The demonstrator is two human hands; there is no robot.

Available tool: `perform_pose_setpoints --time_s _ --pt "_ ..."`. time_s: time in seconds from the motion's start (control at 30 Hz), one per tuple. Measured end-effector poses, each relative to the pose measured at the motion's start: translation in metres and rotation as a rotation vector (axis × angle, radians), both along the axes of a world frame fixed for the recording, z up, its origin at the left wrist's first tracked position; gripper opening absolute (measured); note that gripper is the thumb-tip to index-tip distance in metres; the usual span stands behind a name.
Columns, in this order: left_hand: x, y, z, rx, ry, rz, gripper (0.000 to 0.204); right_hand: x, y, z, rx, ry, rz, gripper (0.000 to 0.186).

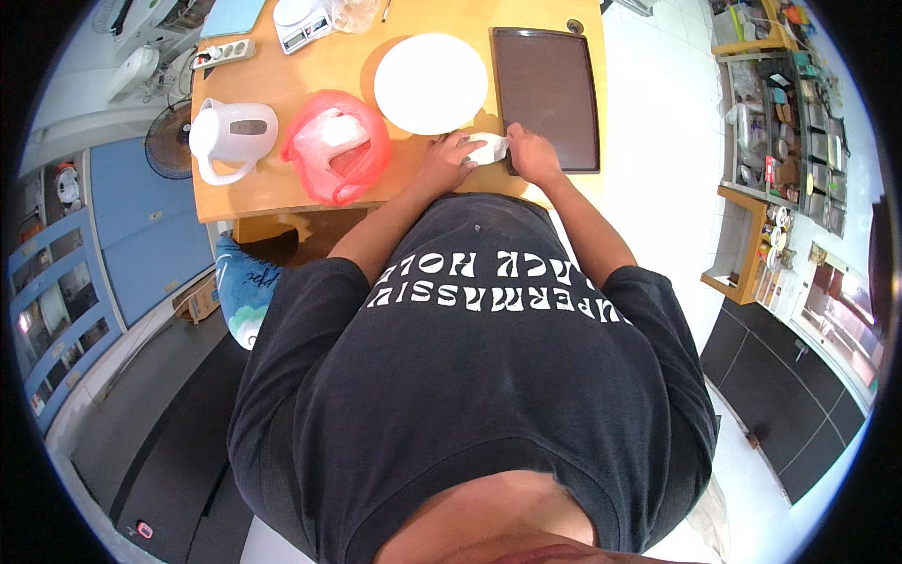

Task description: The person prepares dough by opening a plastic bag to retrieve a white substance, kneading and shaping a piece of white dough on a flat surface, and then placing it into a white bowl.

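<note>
At the table's near edge, my left hand grips a small white object, its fingers lying over the left end. My right hand is closed at the right end of that same object, where a thin, pale, film-like part shows. The exact kind of the object is too small to make out. Just beyond my hands lies a large round white plate. A dark brown rectangular tray is on the right, partly behind my right hand. To the left sits an open red plastic bag with something white inside.
The wooden table also holds a white electric kettle, a power strip and a kitchen scale beside a clear plastic bag. A fan stands off the left edge; loaded shelves are far right.
</note>
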State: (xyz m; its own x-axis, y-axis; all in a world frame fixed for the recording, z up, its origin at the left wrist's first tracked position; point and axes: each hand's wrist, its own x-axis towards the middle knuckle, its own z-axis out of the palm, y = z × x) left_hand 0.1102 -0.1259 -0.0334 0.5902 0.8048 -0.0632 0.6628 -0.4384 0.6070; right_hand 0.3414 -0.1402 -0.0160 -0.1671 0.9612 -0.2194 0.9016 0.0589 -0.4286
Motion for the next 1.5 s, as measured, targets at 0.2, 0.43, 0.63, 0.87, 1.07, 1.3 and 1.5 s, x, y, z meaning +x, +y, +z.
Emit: perform_pose_setpoints --time_s 0.2,0.43,0.63,0.87,1.07,1.3,1.5 --pt "0.004 -0.002 -0.002 0.088 -0.019 -0.039 0.049 -0.001 -0.007 -0.007 0.045 0.013 0.187 0.014" --pt "0.003 -0.004 -0.010 0.033 -0.104 0.047 0.048 -0.010 -0.006 -0.001 -0.024 0.145 -0.002 0.015" --pt "-0.006 -0.004 -0.016 -0.033 -0.017 0.164 0.057 -0.007 -0.008 -0.002 0.023 0.187 -0.036 0.015" --pt "-0.007 -0.003 -0.007 0.005 -0.001 0.116 0.057 -0.009 -0.012 -0.008 0.015 0.232 -0.081 0.016" --pt "-0.004 -0.003 -0.005 -0.070 0.053 0.097 0.057 -0.010 -0.017 -0.008 -0.012 0.224 -0.081 0.017" --pt "-0.005 -0.004 -0.016 -0.046 0.029 0.095 0.056 -0.003 -0.010 -0.001 0.022 0.323 -0.165 0.034" --pt "-0.003 -0.002 -0.004 -0.085 0.075 0.103 0.054 0.001 -0.012 -0.008 0.047 0.330 -0.114 0.025"
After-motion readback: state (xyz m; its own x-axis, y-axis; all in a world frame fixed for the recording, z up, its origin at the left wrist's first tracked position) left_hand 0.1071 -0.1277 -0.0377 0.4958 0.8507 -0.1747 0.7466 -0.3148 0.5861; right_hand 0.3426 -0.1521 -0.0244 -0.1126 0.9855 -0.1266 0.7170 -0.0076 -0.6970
